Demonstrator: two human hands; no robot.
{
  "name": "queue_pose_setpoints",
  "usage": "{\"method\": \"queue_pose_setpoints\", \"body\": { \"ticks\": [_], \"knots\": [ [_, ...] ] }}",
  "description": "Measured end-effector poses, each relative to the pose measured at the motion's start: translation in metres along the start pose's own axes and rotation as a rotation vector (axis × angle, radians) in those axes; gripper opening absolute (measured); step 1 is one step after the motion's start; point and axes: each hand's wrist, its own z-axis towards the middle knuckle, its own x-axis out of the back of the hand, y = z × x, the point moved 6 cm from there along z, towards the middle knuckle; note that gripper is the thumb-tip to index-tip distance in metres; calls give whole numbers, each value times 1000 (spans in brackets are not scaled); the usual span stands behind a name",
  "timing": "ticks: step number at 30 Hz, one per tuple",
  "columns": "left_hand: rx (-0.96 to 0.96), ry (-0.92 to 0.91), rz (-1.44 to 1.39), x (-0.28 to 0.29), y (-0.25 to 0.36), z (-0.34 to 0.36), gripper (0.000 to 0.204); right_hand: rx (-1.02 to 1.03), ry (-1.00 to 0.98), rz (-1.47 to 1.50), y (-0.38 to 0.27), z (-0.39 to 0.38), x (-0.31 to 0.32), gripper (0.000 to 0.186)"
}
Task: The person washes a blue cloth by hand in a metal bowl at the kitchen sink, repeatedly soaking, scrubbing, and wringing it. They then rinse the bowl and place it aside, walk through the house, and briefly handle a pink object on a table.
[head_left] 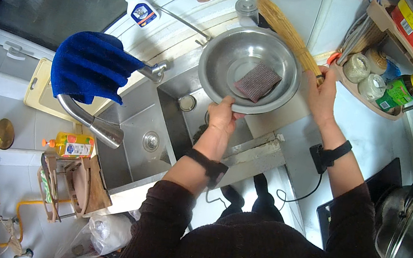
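Holds a basin (216,57) in the upper middle of the frame, partly over the right sink (175,119). Grips its low edge tight with the left hand (222,114), with the thumb on top and fingers tucked under. Looks round, grey and shiny, with wide sloping sides and a flat bottom. Has a cloth (259,82) lying in it, a bit right of its middle. Looks brownish pink and bumpy, with thin lines and an almost square shape.

Just right of the basin, has the right hand (323,91) closed around the thin end of a straw brush (288,32). Looks yellow and scratchy, with a bushy end near the top of the frame and a dark ring by the fingers. Slants along the basin's upper right edge; cannot tell if touching it.

Wears a black band (200,162) on each wrist. Shows a blue towel (91,68) over the tap (95,124) at the left, a spray bottle (137,6) at the upper left and a pot (410,234) at the lower right.
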Motion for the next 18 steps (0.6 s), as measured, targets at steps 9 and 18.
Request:
{"method": "queue_pose_setpoints", "body": {
  "ticks": [9, 18],
  "knots": [
    [209, -229, 100, -23, -7, 8, 74, 58, -149, -524, -8, 5, -35, 32],
    [137, -250, 381, 64, 25, -57, 58, 122, -170, -614, -22, 15, -36, 54]
  ]
}}
